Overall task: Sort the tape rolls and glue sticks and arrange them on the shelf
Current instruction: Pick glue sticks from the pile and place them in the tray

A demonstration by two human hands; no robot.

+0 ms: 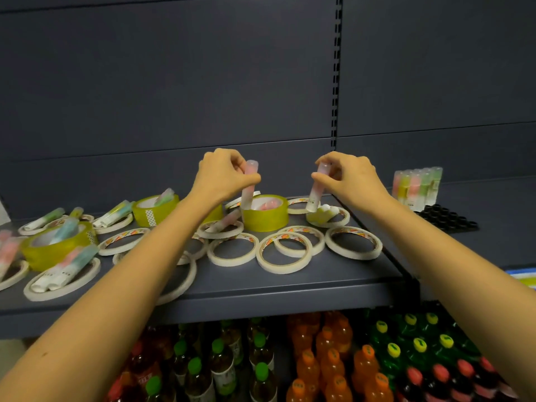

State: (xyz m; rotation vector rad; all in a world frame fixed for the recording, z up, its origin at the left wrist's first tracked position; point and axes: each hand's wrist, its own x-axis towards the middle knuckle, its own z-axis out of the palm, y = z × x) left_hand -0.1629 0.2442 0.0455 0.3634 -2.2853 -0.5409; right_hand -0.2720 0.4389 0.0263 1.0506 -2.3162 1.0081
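Note:
My left hand (223,175) pinches a pink glue stick (249,187) upright above a wide yellow tape roll (265,217). My right hand (348,177) pinches another pale pink glue stick (315,192), tilted, over the thin white tape rolls (285,253). Several thin white rolls, more yellow rolls (155,210) and loose glue sticks (66,265) lie mixed across the dark shelf (290,285). A row of glue sticks (417,185) stands upright on the neighbouring shelf section to the right.
A black tray of small round caps (446,220) sits in front of the standing glue sticks. The dark back panel (203,82) rises behind the shelf. Below the shelf edge stand many drink bottles (333,358) with green, orange, yellow and red caps.

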